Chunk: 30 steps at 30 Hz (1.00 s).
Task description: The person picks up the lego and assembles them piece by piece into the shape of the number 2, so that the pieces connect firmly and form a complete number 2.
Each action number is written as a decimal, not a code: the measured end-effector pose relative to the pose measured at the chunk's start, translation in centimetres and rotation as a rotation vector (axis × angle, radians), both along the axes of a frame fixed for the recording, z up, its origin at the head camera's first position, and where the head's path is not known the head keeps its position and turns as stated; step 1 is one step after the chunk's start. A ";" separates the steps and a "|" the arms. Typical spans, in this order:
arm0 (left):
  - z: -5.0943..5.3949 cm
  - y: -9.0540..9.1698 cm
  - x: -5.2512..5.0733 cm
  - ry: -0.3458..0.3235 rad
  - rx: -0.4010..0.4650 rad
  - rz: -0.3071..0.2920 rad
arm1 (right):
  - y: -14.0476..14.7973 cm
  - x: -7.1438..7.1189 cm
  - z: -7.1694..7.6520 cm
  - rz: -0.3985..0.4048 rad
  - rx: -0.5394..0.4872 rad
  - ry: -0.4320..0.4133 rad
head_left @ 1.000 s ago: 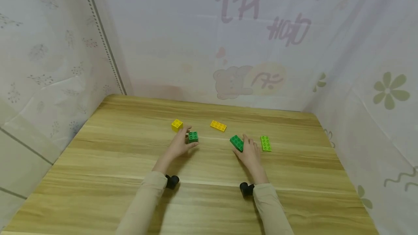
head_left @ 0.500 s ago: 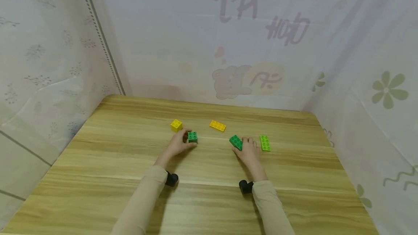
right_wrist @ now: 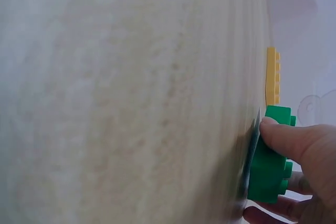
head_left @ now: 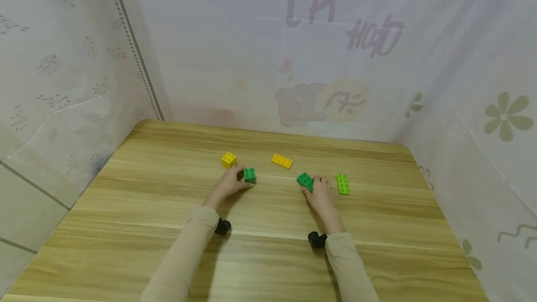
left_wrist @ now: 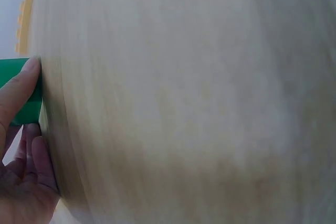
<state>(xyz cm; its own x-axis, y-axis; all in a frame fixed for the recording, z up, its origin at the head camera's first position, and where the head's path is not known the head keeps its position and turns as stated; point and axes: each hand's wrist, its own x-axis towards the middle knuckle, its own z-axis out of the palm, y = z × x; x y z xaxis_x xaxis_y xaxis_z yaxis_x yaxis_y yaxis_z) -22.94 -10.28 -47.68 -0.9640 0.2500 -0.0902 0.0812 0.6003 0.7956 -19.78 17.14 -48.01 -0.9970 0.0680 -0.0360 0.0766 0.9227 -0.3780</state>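
My left hand (head_left: pixel 229 183) pinches a small square green toy building brick (head_left: pixel 249 175) with studs on top. In the left wrist view the thumb lies across one face of that green brick (left_wrist: pixel 30 100), and the other fingers are partly hidden. To the right, my right hand (head_left: pixel 323 196) grips a longer dark green brick (head_left: pixel 304 181). Seen from the right wrist, the thumb presses one side of this longer brick (right_wrist: pixel 268 174), with fingers curled behind it. Both bricks are at the tabletop; whether they are lifted at all, I cannot tell.
A yellow square brick (head_left: pixel 229 160) sits just beyond the left hand. Between the hands, farther back, lies a flat yellow brick (head_left: pixel 282 161). A lime green flat brick (head_left: pixel 343 184) lies right of the right hand. Printed curtains (head_left: pixel 235 59) surround the wooden table (head_left: pixel 268 264).
The left fingers have closed in from around the square green brick to pinch it. The right hand keeps its grip on the longer green brick, nearly unmoved. The head view shifts slightly.
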 end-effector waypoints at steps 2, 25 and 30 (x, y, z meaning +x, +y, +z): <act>0.0 0.1 0.0 -0.017 0.002 0.011 | 0.1 0.2 0.0 0.002 -0.016 0.007; 1.1 -0.2 0.1 -0.036 -0.011 -0.049 | -1.6 3.0 3.5 0.168 -0.163 0.110; 1.5 0.0 0.3 -0.030 -0.010 -0.056 | -1.8 3.7 3.8 0.220 -0.147 0.133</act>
